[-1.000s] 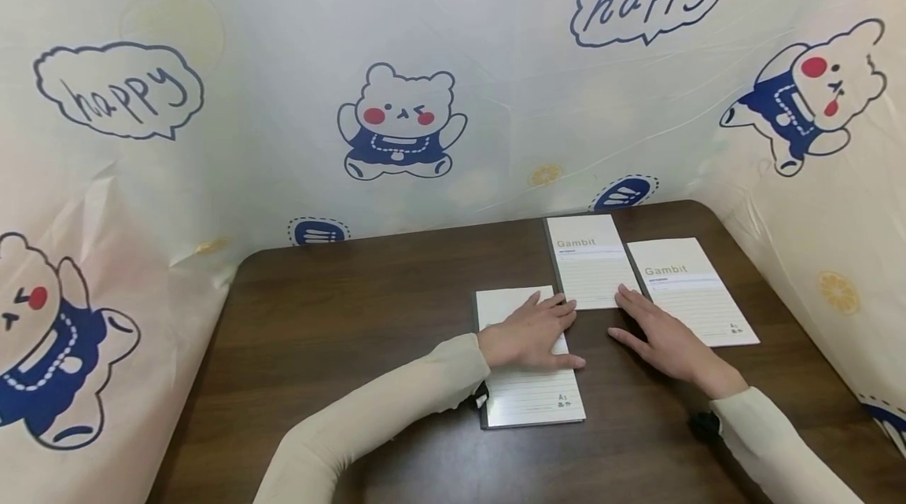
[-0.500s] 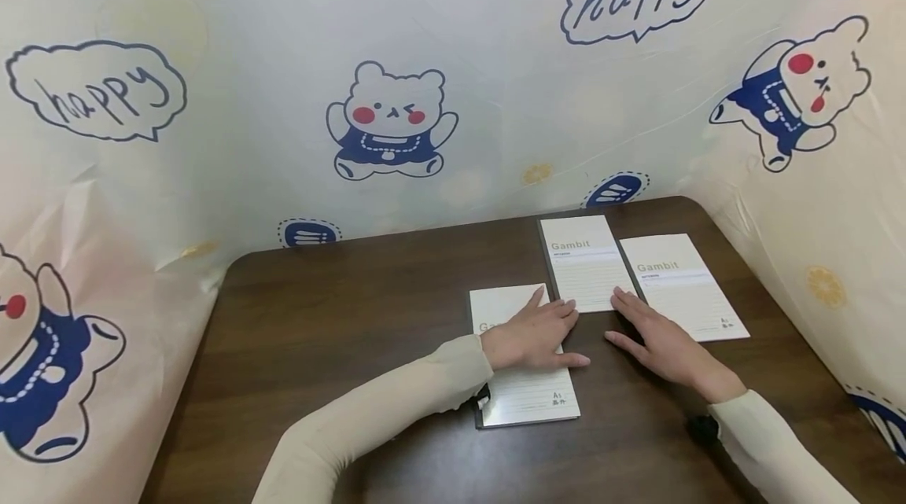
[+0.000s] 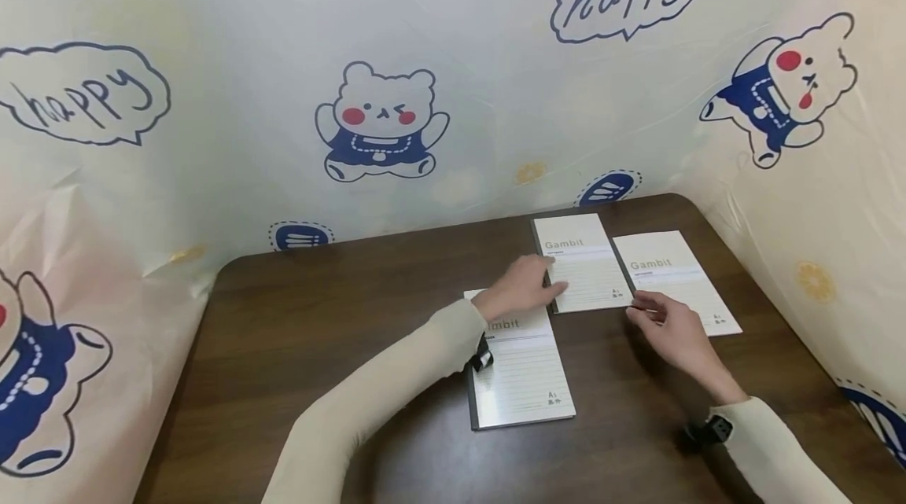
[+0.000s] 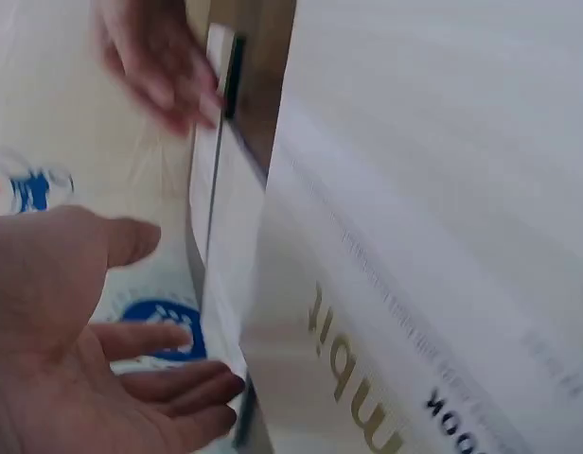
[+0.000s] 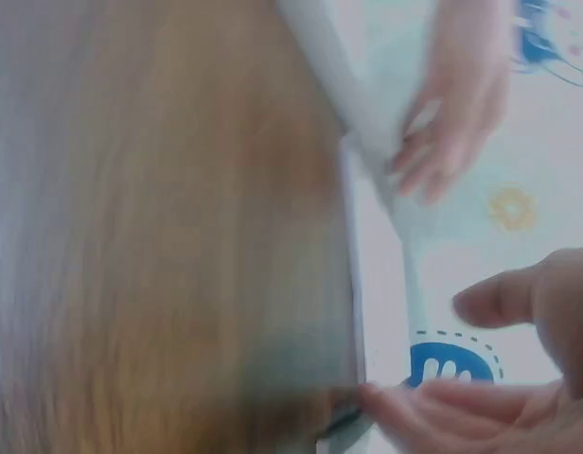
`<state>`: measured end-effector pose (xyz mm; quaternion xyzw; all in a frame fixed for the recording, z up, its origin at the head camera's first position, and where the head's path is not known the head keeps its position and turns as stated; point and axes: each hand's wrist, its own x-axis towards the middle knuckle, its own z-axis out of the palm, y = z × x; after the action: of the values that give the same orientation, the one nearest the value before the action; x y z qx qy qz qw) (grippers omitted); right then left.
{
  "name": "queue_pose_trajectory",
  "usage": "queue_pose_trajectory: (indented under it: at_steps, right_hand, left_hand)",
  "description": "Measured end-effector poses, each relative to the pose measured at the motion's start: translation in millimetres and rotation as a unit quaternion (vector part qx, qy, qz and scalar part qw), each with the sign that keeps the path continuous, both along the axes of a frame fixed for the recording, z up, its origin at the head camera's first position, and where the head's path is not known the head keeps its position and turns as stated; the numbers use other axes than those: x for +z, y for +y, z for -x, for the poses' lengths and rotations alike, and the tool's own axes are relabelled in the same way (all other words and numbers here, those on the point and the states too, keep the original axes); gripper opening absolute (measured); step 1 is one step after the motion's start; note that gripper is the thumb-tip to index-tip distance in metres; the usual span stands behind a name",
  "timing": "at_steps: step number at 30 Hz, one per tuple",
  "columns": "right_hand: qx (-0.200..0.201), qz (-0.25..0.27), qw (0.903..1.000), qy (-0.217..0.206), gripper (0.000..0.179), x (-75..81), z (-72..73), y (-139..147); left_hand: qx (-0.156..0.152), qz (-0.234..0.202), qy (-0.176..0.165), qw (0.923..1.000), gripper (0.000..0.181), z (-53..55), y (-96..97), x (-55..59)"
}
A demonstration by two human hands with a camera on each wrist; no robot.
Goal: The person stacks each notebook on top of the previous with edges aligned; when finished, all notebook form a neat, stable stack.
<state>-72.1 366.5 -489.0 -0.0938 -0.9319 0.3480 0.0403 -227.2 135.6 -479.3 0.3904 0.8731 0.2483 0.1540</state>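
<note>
Three white notebooks marked "Gambit" lie on the brown table. My left hand (image 3: 522, 286) is at the left edge of the back middle notebook (image 3: 583, 280), thumb and fingers spread apart over that edge. At the same notebook's lower right corner is my right hand (image 3: 672, 327), its fingers bent loosely. The right wrist view shows its thumb (image 5: 500, 301) apart from the fingers, with fingertips right at the notebook's edge. Under my left wrist lies the near notebook (image 3: 524, 374), its upper left part covered. The right notebook (image 3: 679, 292) lies just beyond my right hand.
The brown table (image 3: 340, 347) has rounded back corners. A pale curtain (image 3: 467, 79) printed with bears and "happy" bubbles stands behind it and along both sides. Dark straps sit on both wrists, the right one (image 3: 718, 429) plainly visible.
My left hand has lifted off the near notebook and moved up to the back middle notebook's left edge. My right hand's fingers have drawn in from lying flat. The head view has shifted slightly.
</note>
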Motion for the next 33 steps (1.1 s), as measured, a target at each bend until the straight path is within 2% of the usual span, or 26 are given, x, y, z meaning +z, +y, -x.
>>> queue_pose_trajectory:
  at_steps: [2, 5, 7, 10, 12, 14, 17, 20, 22, 27, 29, 33]
  right_hand:
    - [-0.014, 0.029, 0.9987, -0.040, 0.051, 4.3, -2.4, 1.1]
    - [-0.026, 0.101, 0.9910, -0.085, 0.056, 8.2, -3.5, 1.8]
    - [-0.037, 0.156, 0.9820, -0.101, 0.060, 9.3, -2.4, 2.4]
    - [-0.059, 0.217, 0.9691, -0.101, 0.061, 9.6, 1.0, 3.6]
    - [-0.073, 0.231, 0.9659, -0.092, 0.060, 8.3, 3.9, 5.6]
    - [-0.087, 0.221, 0.9677, -0.083, 0.058, 6.7, 7.0, 7.9]
    - [-0.106, 0.199, 0.9714, -0.073, 0.056, 3.0, 12.5, 12.0]
    - [-0.117, 0.176, 0.9750, -0.070, 0.054, 0.0, 18.6, 14.8]
    - [-0.111, 0.150, 0.9795, -0.075, 0.053, -1.3, 22.9, 15.7]
    - [-0.076, 0.048, 0.9906, -0.103, 0.059, -0.7, 36.5, 14.7]
    - [-0.075, 0.033, 0.9904, -0.111, 0.062, 0.2, 42.2, 12.9]
    - [-0.108, 0.062, 0.9831, -0.134, 0.060, 2.9, 48.6, 9.2]
  left_hand:
    - [0.055, -0.010, -0.043, 0.9975, 0.056, 9.5, 0.7, -1.1]
    - [0.130, -0.041, -0.111, 0.9844, 0.057, 21.0, 4.3, -2.9]
    - [0.182, -0.070, -0.160, 0.9678, 0.060, 26.7, 8.1, -2.4]
    - [0.250, -0.104, -0.219, 0.9373, 0.064, 33.8, 16.2, -1.1]
    - [0.284, -0.128, -0.259, 0.9144, 0.065, 37.3, 21.4, -0.7]
    - [0.307, -0.152, -0.292, 0.8930, 0.061, 39.7, 25.9, -0.2]
    - [0.332, -0.198, -0.340, 0.8574, 0.058, 41.1, 29.4, 0.2]
    - [0.342, -0.235, -0.371, 0.8306, 0.054, 42.0, 28.4, 0.8]
    - [0.340, -0.253, -0.391, 0.8166, 0.052, 43.3, 26.1, 1.1]
    - [0.327, -0.278, -0.432, 0.7930, 0.053, 47.2, 21.5, 1.0]
    - [0.326, -0.277, -0.441, 0.7894, 0.054, 48.2, 21.1, -0.1]
    - [0.317, -0.266, -0.455, 0.7884, 0.055, 48.9, 22.8, -3.1]
